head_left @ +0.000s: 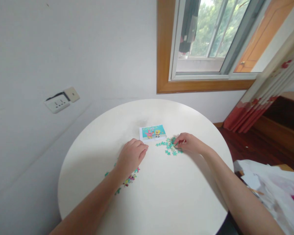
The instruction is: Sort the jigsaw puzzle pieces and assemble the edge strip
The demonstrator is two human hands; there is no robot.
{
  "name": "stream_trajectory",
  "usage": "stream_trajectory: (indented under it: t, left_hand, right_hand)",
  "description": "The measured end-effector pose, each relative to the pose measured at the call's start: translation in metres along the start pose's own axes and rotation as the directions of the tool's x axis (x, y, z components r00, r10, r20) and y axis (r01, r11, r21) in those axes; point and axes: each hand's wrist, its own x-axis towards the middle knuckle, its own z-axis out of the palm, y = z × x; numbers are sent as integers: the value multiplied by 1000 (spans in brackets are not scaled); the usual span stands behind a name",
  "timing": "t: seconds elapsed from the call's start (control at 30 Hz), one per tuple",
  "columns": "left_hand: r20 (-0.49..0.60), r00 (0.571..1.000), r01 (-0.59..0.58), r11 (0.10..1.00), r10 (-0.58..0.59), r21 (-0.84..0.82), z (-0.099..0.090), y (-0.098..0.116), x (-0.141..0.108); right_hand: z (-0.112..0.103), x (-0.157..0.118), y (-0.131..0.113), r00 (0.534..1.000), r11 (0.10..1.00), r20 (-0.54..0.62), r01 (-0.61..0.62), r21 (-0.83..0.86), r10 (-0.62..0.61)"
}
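Pieces [169, 144], 2 piles, lie on table [166, 195]: likely light, stiff, best pinched by edges. Right hand [189, 143]: fingertips close together at 1 pile, hold unclear. Left hand [131, 154]: loosely curled, contents unclear.

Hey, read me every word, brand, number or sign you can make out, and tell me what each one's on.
No text can be read for certain.
Picture card: yellowish lettering along its top edge, too small and blurred to read.
Puzzle pieces: no readable text.
Wall socket: no readable text.
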Motion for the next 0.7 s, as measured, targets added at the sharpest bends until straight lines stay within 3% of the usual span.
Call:
stream_trajectory:
  t: [0.27,0.7]
  left_hand:
    - [1,999,-45,995,46,-92,4,-18,-4]
    - [3,993,-115,974,118,-196,-1,-25,-7]
  right_hand:
    - [4,-1,-3,998,999,40,50,-11,-50]
    - [6,1,-2,997,1000,70,28,13,-29]
